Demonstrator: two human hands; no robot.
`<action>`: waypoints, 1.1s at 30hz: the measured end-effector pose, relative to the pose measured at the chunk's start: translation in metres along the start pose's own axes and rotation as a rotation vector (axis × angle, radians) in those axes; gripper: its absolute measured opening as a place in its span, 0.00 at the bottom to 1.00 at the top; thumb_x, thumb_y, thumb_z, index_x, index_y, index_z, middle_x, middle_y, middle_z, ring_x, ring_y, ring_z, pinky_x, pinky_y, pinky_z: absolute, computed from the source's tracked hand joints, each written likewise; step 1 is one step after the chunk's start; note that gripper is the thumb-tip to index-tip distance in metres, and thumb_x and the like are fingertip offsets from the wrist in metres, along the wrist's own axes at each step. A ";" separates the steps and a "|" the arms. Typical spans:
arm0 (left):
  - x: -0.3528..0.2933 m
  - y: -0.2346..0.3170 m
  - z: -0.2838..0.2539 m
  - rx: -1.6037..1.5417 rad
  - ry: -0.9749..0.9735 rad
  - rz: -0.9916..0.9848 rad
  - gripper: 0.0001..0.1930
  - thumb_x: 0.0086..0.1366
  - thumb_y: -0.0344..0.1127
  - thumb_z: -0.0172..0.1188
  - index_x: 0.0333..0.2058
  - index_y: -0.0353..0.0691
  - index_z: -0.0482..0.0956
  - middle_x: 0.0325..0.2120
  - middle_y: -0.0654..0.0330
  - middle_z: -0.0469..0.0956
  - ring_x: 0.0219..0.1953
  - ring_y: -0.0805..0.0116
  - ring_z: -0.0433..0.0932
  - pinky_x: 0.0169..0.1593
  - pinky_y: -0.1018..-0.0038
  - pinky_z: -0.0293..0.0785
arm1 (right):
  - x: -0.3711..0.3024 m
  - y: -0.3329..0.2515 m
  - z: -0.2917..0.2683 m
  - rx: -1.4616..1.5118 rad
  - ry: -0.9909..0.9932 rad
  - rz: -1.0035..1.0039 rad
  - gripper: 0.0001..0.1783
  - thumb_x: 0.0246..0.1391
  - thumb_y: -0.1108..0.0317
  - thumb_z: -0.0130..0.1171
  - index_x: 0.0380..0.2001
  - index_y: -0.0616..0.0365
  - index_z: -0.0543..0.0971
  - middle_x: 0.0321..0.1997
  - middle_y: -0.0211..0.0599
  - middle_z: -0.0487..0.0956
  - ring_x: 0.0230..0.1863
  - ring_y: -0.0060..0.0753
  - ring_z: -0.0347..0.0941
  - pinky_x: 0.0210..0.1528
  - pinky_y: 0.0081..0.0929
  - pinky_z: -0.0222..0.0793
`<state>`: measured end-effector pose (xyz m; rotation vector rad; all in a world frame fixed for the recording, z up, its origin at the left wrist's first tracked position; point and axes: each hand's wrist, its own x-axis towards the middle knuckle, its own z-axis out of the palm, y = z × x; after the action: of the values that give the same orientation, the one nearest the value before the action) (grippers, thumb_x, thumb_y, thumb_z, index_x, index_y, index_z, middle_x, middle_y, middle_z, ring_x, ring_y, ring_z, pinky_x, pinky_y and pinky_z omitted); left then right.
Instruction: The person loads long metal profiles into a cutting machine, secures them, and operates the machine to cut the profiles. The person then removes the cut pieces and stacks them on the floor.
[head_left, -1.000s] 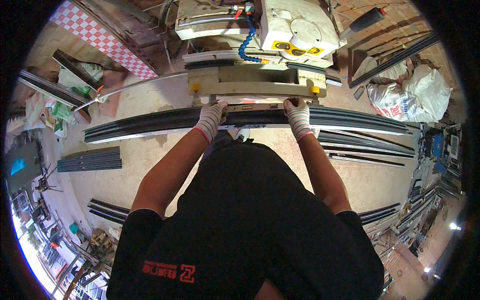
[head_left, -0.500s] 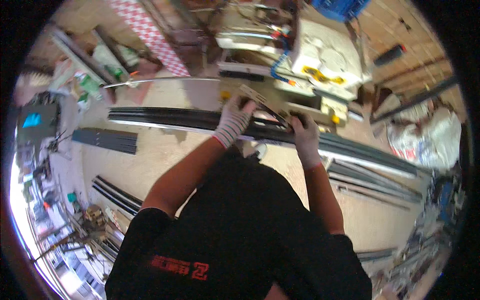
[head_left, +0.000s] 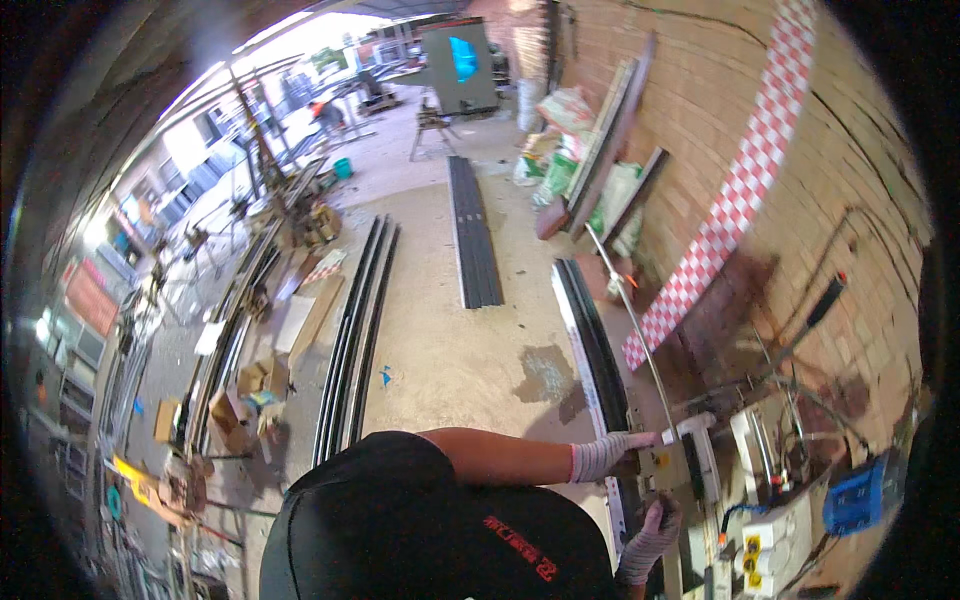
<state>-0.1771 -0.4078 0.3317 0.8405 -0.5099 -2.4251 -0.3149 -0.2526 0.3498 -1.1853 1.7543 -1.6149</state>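
At the lower right, my left hand, in a white striped glove, is closed at one end of a pale slotted metal strip. My right hand, gloved likewise, has its fingers curled at the strip's near end. Part of the strip is hidden by the fingers. Both hands are over a bundle of long dark metal profiles with a white edge, which runs away from me along the right.
A dark profile stack lies on the floor ahead, with long dark bars to the left. A thin rod and red-and-white checkered board stand right. Near the wall are a white machine and blue crate.
My view has swung to the left, so the hands and the profile bundle now appear at the lower right. The strip stays between my two hands.
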 end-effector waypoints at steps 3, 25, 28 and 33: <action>-0.049 0.042 -0.041 0.014 0.202 0.169 0.32 0.58 0.65 0.67 0.48 0.44 0.77 0.46 0.55 0.80 0.47 0.61 0.78 0.56 0.61 0.72 | 0.003 -0.016 0.038 0.146 -0.189 0.026 0.15 0.65 0.65 0.54 0.47 0.65 0.77 0.41 0.38 0.79 0.40 0.30 0.73 0.44 0.28 0.70; -0.460 0.081 -0.360 -0.404 0.951 0.679 0.24 0.59 0.61 0.68 0.43 0.50 0.78 0.36 0.67 0.79 0.38 0.69 0.76 0.42 0.65 0.73 | -0.198 -0.156 0.458 0.594 -1.129 0.194 0.19 0.65 0.56 0.56 0.49 0.60 0.76 0.40 0.32 0.77 0.41 0.28 0.71 0.52 0.32 0.68; -0.497 0.075 -0.385 -0.325 1.046 0.809 0.25 0.61 0.61 0.65 0.46 0.50 0.77 0.40 0.66 0.79 0.42 0.68 0.76 0.48 0.64 0.73 | -0.200 -0.236 0.498 1.328 -1.233 0.787 0.27 0.58 0.44 0.60 0.47 0.57 0.77 0.42 0.32 0.77 0.43 0.30 0.69 0.54 0.35 0.64; -0.557 0.056 -0.432 -0.175 1.130 0.909 0.24 0.64 0.63 0.59 0.41 0.46 0.77 0.37 0.64 0.75 0.43 0.67 0.72 0.52 0.68 0.68 | -0.155 -0.364 0.544 1.921 -1.187 0.504 0.22 0.60 0.43 0.57 0.44 0.49 0.79 0.34 0.29 0.75 0.39 0.30 0.68 0.50 0.35 0.66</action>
<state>0.4992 -0.2039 0.2964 1.3303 -0.1418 -0.9267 0.3072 -0.3971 0.5620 -0.3014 -0.4558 -0.9990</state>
